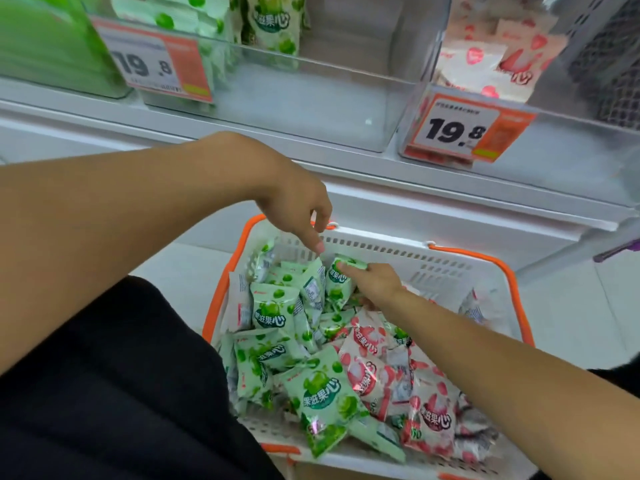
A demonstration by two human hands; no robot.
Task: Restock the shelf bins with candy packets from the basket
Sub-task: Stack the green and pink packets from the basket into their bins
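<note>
Picking green candy packets out of the basket for the half-empty clear bin at 12 o'clock.

Shelf bin (304, 109) has green stock only at its left, so sort by colour: green packets (277, 317) fill the basket (450, 268) from 9 o'clock, red packets (429, 403) from 4 o'clock. Best to lift one green packet (341, 282) clear by its top edge. Right hand (372, 280) pinches that packet at its top; left hand (298, 202) hangs above, fingers loosely curled, index fingertip just beside it, holding nothing.
</note>
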